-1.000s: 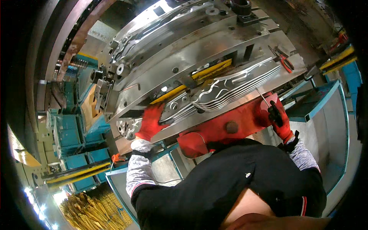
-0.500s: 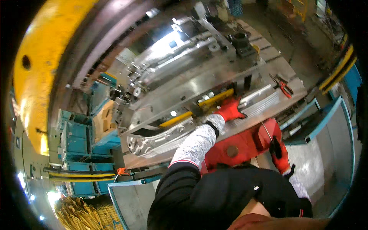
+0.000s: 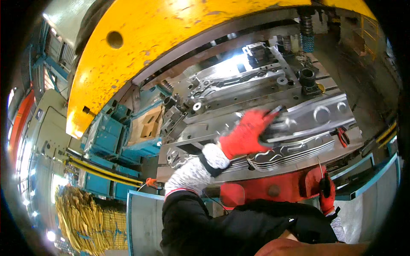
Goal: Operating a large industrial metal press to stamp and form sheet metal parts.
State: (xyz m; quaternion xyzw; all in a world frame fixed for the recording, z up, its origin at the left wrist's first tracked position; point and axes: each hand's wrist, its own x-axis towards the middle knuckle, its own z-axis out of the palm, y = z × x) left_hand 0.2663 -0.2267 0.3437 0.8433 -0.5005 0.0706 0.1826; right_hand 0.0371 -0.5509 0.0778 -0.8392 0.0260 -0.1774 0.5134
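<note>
My left hand [image 3: 247,133], in a red glove, closes on the left end of a long pressed sheet-metal part [image 3: 320,114]. The part is tilted and blurred, above a stack of similar pressed parts [image 3: 294,154] near the table's front edge. Low on the right, my right hand [image 3: 327,195], in a red and black glove, grips a thin metal rod [image 3: 319,165] that points upward; its lower end is hidden in the fist. Beyond my left hand lies a steel die [image 3: 243,96] with shaped metal along its back.
A yellow press frame [image 3: 171,25] arches over the left and back. Red-handled pliers [image 3: 343,137] lie at the table's right. A red block [image 3: 273,187] is before me. Blue bins [image 3: 104,132] stand left; a blue-edged metal container [image 3: 376,183] stands right.
My left hand has come up off the stacked parts and now has a long part in its grip. The view has turned, showing more of the yellow frame. My right hand stays low with the rod.
</note>
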